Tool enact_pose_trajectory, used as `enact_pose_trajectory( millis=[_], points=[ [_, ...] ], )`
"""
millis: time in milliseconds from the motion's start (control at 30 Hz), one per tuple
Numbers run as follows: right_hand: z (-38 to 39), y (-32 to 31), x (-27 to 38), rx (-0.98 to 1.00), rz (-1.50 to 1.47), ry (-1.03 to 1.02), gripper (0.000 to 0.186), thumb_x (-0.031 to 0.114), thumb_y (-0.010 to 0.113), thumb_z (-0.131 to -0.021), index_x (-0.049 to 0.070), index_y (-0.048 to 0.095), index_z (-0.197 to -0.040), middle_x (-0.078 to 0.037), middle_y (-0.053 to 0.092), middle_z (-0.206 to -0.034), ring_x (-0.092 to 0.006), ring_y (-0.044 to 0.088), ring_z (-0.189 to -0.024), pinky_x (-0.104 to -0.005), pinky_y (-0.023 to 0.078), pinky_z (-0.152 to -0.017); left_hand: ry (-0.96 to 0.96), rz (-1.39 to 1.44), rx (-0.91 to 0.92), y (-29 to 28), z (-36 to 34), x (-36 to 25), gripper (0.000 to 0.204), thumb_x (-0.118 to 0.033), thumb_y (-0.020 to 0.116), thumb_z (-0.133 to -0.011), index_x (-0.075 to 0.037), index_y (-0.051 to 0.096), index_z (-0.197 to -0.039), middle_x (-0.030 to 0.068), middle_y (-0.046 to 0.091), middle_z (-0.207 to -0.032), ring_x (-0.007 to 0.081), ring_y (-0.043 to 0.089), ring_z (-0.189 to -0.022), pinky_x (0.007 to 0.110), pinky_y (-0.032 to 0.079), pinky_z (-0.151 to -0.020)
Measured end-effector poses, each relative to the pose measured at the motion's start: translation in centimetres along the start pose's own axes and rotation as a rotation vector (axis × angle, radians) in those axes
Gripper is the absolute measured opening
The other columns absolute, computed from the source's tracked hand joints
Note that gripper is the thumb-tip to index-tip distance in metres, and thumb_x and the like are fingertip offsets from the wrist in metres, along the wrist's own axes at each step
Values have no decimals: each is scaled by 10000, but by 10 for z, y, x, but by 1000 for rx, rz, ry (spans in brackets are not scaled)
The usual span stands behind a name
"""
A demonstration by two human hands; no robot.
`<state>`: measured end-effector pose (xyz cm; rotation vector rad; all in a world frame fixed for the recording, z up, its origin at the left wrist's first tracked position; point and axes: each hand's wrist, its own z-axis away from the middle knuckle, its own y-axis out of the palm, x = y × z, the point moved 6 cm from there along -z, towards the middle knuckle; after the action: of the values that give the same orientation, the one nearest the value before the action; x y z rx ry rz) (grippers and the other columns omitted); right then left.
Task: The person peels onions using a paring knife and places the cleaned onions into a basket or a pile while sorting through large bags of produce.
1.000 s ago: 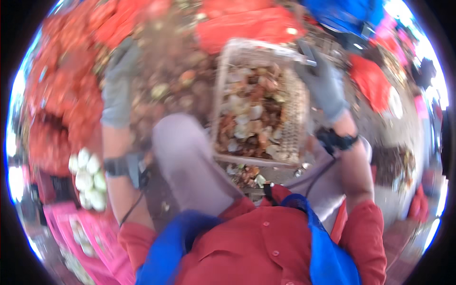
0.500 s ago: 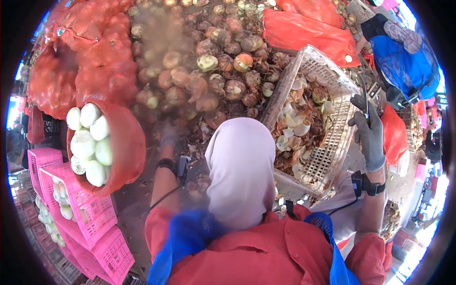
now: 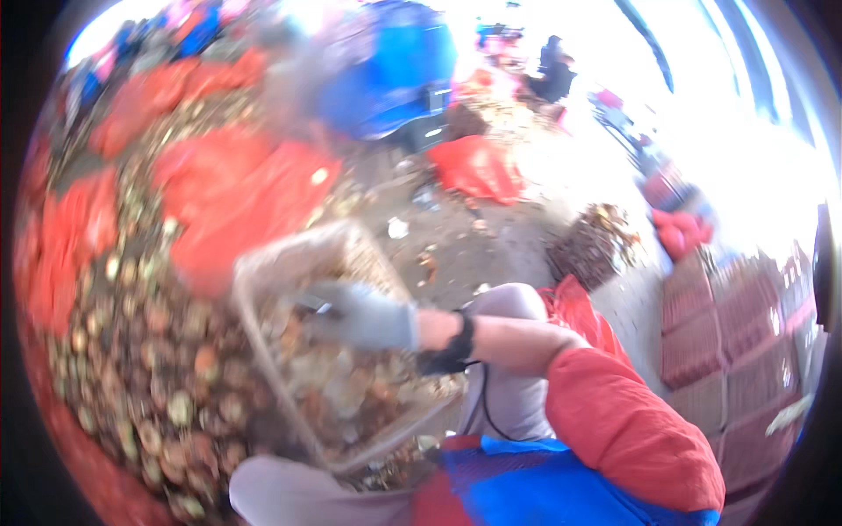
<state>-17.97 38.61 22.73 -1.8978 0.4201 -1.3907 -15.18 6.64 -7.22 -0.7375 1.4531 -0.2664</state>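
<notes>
My right hand (image 3: 355, 317), in a grey glove, reaches over a pale plastic crate (image 3: 274, 377). It is closed, and a metal glint of a knife (image 3: 316, 305) shows at its fingers, smeared by motion. Below the hand, the crate holds onion peelings (image 3: 342, 386) in brown and white. To the left of the crate spreads a large heap of unpeeled onions (image 3: 180, 408). My left hand is out of the picture.
Red mesh sacks (image 3: 237, 193) lie beyond the onions. A person in blue (image 3: 386, 70) is at the far side. A red bag (image 3: 478, 169) lies on the floor, near a pile of peelings (image 3: 596, 245). Stacked reddish crates (image 3: 737, 351) stand at right.
The view has swung to the right. My right hand with the knife has moved from beside the crate to over it. My left hand has left the picture.
</notes>
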Motion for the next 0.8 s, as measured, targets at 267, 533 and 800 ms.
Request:
enact_pose_trajectory(
  millis=[267, 533, 800],
  points=[
    [35, -45, 25, 33, -279, 182, 361, 213, 615, -990, 58, 537, -1306, -97, 648, -796, -207, 652, -681, -340, 519, -604, 148, 441, 30, -48, -45, -179, 675, -453, 662, -933, -63, 501, -1460, 185, 635, -1311, 284, 629, -1227, 391, 511, -1031],
    [51, -67, 21, -82, -556, 16, 475, 297, 709, -963, 45, 552, -1334, -81, 683, -955, -72, 617, -725, -284, 533, -589, 100, 1184, 500, -130, 18, -343, 662, -439, 647, -961, -42, 486, -1466, 168, 620, -1344, 253, 620, -1249, 378, 516, -1036],
    [53, -73, 29, -180, -532, -154, 640, 283, 835, -873, 19, 557, -1385, -96, 683, -1180, -124, 610, -1081, -321, 508, -947, 24, 1221, 859, -41, 65, -381, 635, -493, 496, -1040, -36, 467, -1480, 111, 543, -1457, 252, 507, -1365, 468, 406, -1153]
  ],
)
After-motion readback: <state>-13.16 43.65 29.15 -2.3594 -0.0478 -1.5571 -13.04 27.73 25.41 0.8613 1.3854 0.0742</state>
